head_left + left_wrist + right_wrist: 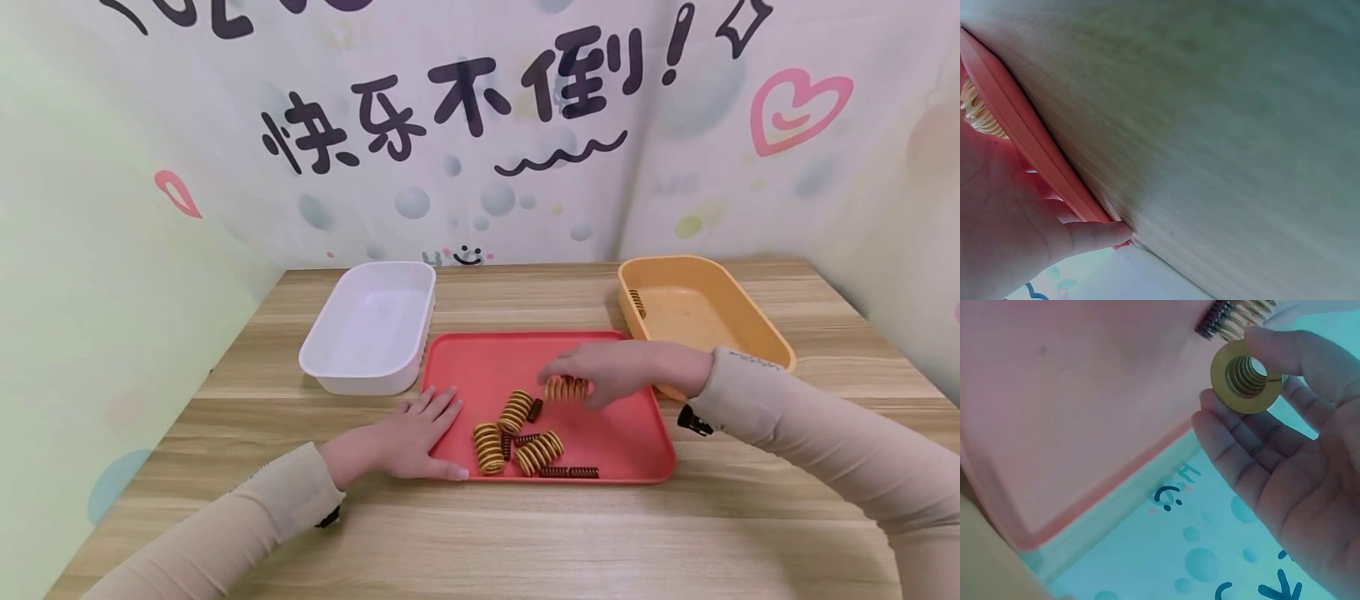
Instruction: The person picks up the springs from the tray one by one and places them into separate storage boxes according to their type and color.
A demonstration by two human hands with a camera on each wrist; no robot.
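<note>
My right hand (611,372) pinches a large yellow coil spring (566,388) over the red tray (480,358). In the right wrist view that spring (1247,378) shows its ring-shaped end, held between thumb and fingers of the right hand (1297,469). My left hand (416,433) rests with spread fingers on the tray's left edge. Up close, the left hand (1016,212) lies along the red rim. Three large yellow springs (515,412) and several small dark springs (568,472) lie between the hands on the tray.
A white bin (367,375) stands behind the tray at the left. At the right, the orange bin (750,321) has a yellow spring (637,303) against its left wall; my right forearm crosses its near side. All stand on a wooden table (525,542) before a printed curtain.
</note>
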